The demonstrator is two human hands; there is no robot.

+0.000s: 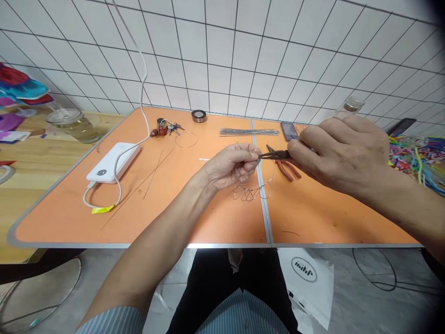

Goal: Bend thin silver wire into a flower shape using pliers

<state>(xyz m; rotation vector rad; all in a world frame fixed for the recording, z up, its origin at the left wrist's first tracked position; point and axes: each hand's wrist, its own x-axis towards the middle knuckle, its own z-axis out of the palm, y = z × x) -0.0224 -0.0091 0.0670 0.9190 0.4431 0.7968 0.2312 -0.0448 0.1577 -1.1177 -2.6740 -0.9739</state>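
Observation:
Over the middle of the orange table, my left hand (pixel 233 164) pinches a thin wire piece (pixel 248 192) bent into several loops, which hang below the fingers. My right hand (pixel 339 150) is wrapped round needle-nose pliers (pixel 276 155), whose handles are mostly hidden in the palm. The pliers' dark jaws point left and meet the wire right at my left fingertips. Whether the jaws are fully closed is too small to tell. Beneath them lies a pair of cutters with red handles (pixel 289 170), and farther back a bundle of straight wires (pixel 248 132).
A white power bank (pixel 113 162) with a cable lies on the left, near loose wires (pixel 137 190). Keys (pixel 167 127), a wire ring (pixel 187 139) and a tape roll (pixel 199 116) are at the back. Colourful strands (pixel 417 160) pile up at right; a glass jar (pixel 74 125) stands far left.

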